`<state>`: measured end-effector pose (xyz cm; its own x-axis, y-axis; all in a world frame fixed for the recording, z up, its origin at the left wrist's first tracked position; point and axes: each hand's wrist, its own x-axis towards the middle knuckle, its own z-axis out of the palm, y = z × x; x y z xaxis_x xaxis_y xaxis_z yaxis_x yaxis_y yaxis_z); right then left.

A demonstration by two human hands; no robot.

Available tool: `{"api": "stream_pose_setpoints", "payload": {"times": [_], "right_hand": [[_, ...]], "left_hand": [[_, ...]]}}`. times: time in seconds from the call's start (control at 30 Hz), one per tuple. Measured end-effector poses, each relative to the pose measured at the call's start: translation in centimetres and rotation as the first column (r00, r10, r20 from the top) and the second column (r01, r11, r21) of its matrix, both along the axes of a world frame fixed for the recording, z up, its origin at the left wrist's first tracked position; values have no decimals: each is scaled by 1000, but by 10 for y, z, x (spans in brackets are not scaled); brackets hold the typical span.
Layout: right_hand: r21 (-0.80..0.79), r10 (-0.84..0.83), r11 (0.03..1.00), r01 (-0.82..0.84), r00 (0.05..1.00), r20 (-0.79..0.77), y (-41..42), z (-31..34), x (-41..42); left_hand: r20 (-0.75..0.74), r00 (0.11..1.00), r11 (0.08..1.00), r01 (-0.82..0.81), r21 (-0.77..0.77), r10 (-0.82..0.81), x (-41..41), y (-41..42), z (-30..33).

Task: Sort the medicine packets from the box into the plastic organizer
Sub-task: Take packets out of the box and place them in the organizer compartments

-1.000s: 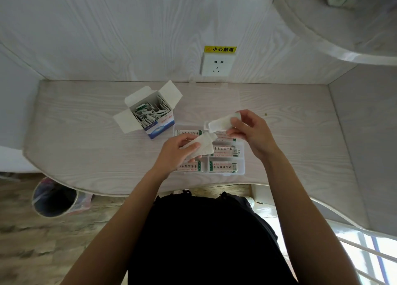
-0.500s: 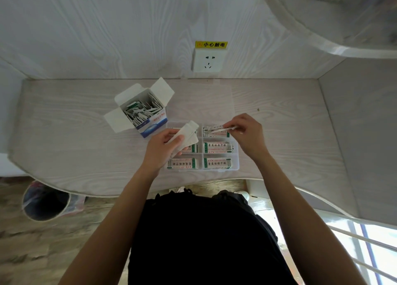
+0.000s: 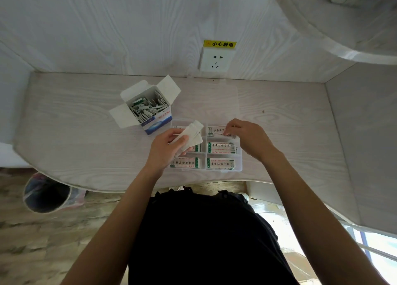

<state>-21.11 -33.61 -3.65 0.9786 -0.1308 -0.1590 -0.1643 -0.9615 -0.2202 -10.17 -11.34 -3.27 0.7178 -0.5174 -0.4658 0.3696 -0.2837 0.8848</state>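
A clear plastic organizer (image 3: 238, 164) with six compartments lies near the desk's front edge, with white packets with green print in its cells. My left hand (image 3: 166, 148) holds a small stack of white packets (image 3: 191, 135) over the organizer's left column. My right hand (image 3: 249, 137) reaches into the top right compartment, its fingertips on a packet (image 3: 216, 130) lying there. An open white and blue box (image 3: 148, 109), full of several more packets, stands just left of the organizer.
The pale wooden desk (image 3: 75, 130) sits in a corner, with a wall socket (image 3: 216, 59) under a yellow label behind. A curved shelf (image 3: 335, 27) juts out at upper right. A waste bin (image 3: 46, 192) stands on the floor at left.
My right hand lowered its packet from mid-air into the top right compartment. My left hand kept its stack and shifted slightly left over the organizer.
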Motion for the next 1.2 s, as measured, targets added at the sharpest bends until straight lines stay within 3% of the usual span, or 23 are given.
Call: {"api": "stream_pose_setpoints", "payload": {"times": [0.13,0.23,0.43,0.6,1.1,1.2], "right_hand": [[-68,-94,993,100,991,96,2,5,-2],[-71,-64,995,77,983,173,6,3,-4],[-62,-104,992,105,994,28,8,-7,0],[-15,-192,980,196,973,131,12,0,6],[-8,-258,966,258,966,-19,20,-1,16],[11,-287,958,287,958,24,16,-2,5]], "left_hand": [[32,999,1000,19,19,-20,2,0,1],[40,999,999,30,27,-31,2,-3,1],[46,998,999,39,32,-40,0,-5,3],[39,998,999,43,11,-43,-1,-4,4],[-9,999,999,32,-12,-32,-4,-2,1],[-26,1000,1000,5,-23,-6,-4,-1,1]]}}
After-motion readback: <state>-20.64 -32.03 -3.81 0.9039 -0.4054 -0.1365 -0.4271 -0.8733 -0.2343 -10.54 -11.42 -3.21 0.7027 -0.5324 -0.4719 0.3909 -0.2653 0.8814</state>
